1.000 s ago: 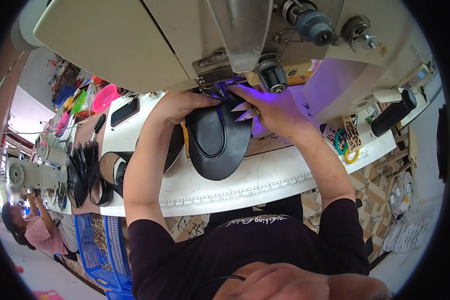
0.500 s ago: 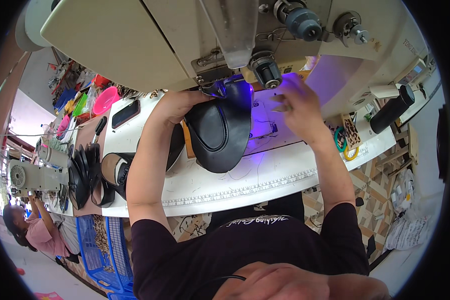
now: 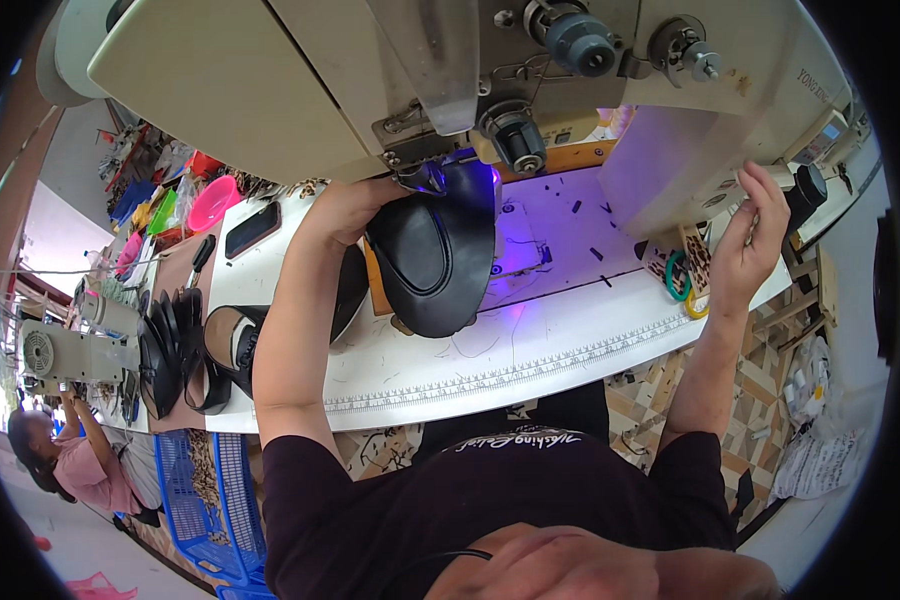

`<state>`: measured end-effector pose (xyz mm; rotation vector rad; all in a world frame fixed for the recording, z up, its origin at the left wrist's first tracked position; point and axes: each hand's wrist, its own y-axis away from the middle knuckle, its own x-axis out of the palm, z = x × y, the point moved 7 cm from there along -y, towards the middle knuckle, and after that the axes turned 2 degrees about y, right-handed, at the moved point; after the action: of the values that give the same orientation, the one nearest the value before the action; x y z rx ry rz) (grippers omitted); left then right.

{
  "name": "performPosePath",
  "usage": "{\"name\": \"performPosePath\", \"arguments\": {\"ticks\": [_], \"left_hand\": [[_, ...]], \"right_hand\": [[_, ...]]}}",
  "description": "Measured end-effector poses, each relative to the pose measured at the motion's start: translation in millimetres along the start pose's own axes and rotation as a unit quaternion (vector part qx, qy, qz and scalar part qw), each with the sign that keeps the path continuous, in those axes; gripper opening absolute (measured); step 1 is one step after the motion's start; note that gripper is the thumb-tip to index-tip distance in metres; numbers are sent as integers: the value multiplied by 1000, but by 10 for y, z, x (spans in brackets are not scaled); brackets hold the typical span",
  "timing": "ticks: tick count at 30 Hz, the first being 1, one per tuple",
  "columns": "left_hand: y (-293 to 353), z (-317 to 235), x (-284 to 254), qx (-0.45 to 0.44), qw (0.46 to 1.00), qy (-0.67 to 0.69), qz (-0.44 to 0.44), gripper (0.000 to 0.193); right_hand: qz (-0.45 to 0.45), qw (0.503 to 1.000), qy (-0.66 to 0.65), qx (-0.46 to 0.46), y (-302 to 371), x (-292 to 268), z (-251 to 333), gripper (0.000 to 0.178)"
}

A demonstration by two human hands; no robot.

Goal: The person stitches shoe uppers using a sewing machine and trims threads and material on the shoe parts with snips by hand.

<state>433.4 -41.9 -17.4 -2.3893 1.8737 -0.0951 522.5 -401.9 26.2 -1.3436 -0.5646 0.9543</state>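
Note:
A black leather shoe upper (image 3: pixel 460 270) with a curved raised seam lies under the presser foot of the sewing machine (image 3: pixel 250 75), lit by a purple light. My left hand (image 3: pixel 355 208) grips its left edge close to the needle area; the fingertips are partly hidden by the leather. Off to the right, my right hand (image 3: pixel 755 240) is raised beside the machine's pillar, fingers stretched out and nothing visible in them. Behind those fingers stands a black cylinder (image 3: pixel 808 190), partly covered.
Scissors with green and yellow handles (image 3: pixel 678 278) and leopard-print pieces lie at the right. A phone (image 3: pixel 253 230), black shoe uppers (image 3: pixel 170 345) and a pink bowl (image 3: pixel 213 203) are on the left. Blue crates (image 3: pixel 240 500) stand below; another person (image 3: pixel 90 465) works at far left.
My right hand has moved from beside the needle area out to the right, and the small pointed tool seen in it no longer shows. My left hand and the shoe upper have hardly moved.

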Motion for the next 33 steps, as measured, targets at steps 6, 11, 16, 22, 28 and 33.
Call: {"name": "performPosePath", "arguments": {"ticks": [6,11,16,22,28,33], "left_hand": [[31,-74,53,13,1000,-13,-2,38],[87,-116,102,3,1000,-11,-2,40],[107,-159,141,24,999,-21,12,36],[153,-104,115,31,999,-13,2,41],[224,-79,143,-8,1000,-2,-10,54],[262,-99,157,6,1000,0,-1,56]], "right_hand": [[45,996,72,20,90,74,-224,25],[56,994,93,-15,121,27,-181,27],[53,996,71,2,276,48,-162,31],[53,995,79,-3,325,81,-166,35],[47,997,64,3,326,77,-156,37],[49,997,65,-2,330,58,-125,37]]}}
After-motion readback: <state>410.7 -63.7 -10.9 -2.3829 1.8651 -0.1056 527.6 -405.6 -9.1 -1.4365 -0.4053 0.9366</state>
